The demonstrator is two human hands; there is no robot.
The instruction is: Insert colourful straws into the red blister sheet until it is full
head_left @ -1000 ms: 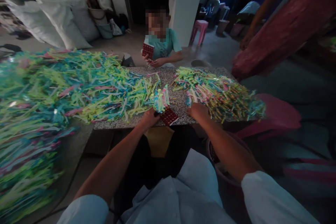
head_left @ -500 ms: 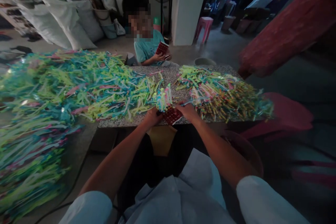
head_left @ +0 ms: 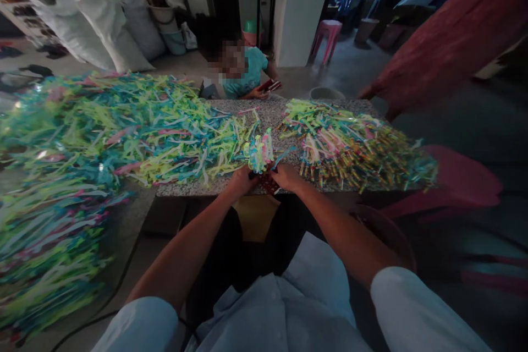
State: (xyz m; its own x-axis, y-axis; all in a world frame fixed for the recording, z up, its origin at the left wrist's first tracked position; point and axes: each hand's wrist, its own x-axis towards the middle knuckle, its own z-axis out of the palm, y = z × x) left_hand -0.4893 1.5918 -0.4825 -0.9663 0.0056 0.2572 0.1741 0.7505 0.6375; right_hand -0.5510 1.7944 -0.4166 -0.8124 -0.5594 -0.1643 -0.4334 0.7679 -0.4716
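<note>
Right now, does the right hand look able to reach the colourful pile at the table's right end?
Probably yes: the right hand is near the colourful pile, with only speckled tabletop between them, though that hand may hold a blue strip.

Bundle (head_left: 259,155): yellow-green, white, pink and blue strips gathered close together, just beyond the card.
Card (head_left: 269,183): dark red, light-speckled, mostly covered.
Strip (head_left: 285,155): blue, thin, slanting, right of the bundle.

One head-worn view — forward and down; speckled tabletop (head_left: 272,114) near, pillar (head_left: 305,5) farther off
</note>
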